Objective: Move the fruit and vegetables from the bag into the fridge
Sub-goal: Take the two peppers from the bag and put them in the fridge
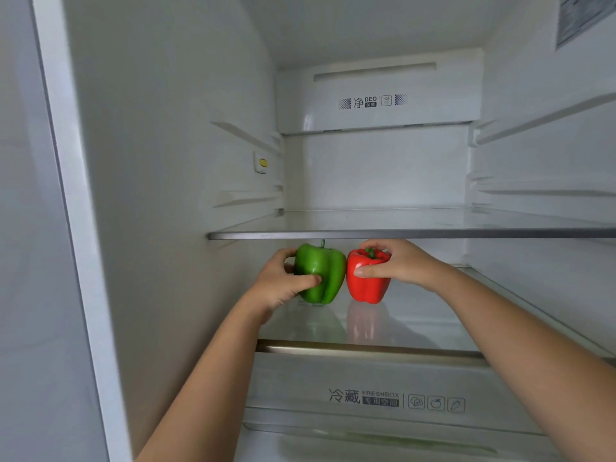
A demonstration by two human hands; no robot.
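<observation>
Green pepper (321, 273) and red pepper (366, 276) stand upright, side by side and touching, on the lower glass shelf (416, 328) inside the fridge (186, 161). Left hand (280, 281) grips the green from nine o'clock; right hand (396, 263) grips the red from three o'clock. Freshbox drawer (366, 388) sits at six o'clock.

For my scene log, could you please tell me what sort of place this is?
Inside an open fridge: a glass shelf, a drawer marked FRESHBOX, and a green pepper and red pepper.
</observation>
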